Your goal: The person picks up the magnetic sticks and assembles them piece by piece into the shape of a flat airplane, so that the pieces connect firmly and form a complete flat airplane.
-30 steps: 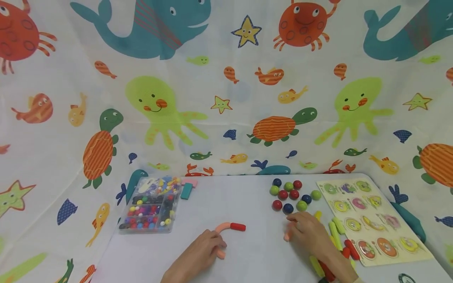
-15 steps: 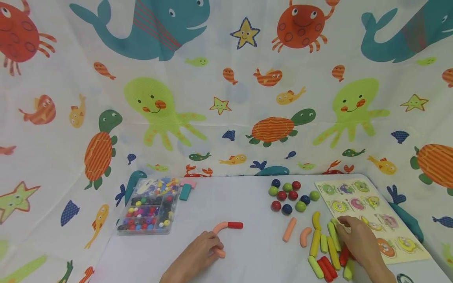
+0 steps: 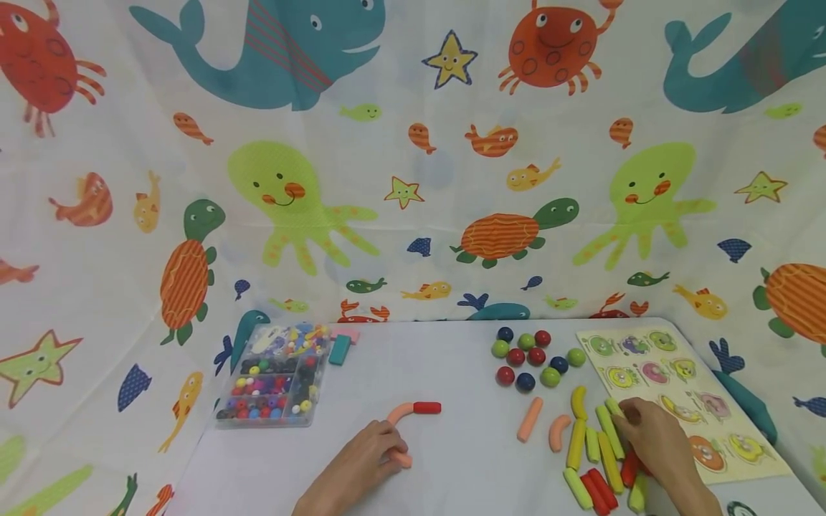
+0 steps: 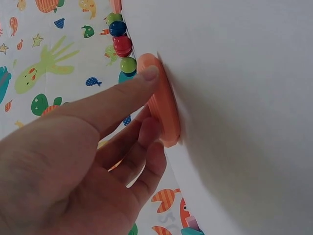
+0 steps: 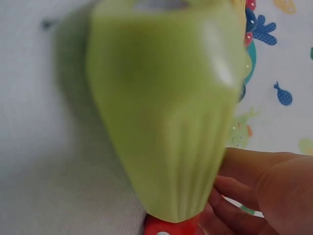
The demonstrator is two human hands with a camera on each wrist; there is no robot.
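My left hand (image 3: pixel 377 451) rests on the white table and holds the near end of a curved orange piece (image 3: pixel 399 414), which has a short red piece (image 3: pixel 426 408) joined to its far end. In the left wrist view the index finger (image 4: pixel 122 93) lies along the orange piece (image 4: pixel 161 105), with the other fingers curled beneath it. My right hand (image 3: pixel 645 433) lies over a pile of yellow (image 3: pixel 576 443), green (image 3: pixel 606 426) and red sticks (image 3: pixel 596 491). Its fingers are curled, and their grip is hidden. The right wrist view is filled by a blurred green stick (image 5: pixel 166 107), with a red one (image 5: pixel 171 226) below it.
Two loose orange pieces (image 3: pixel 530 419) lie left of the pile. Several coloured balls (image 3: pixel 532 356) sit behind them. A peg puzzle board (image 3: pixel 671 387) lies at the right edge. A clear bead box (image 3: pixel 274 383) and a teal block (image 3: pixel 339 349) stand at the back left.
My right hand left the orange stick near the balls and moved right onto the stick pile by the puzzle board, then stayed there. The left hand has kept its place.
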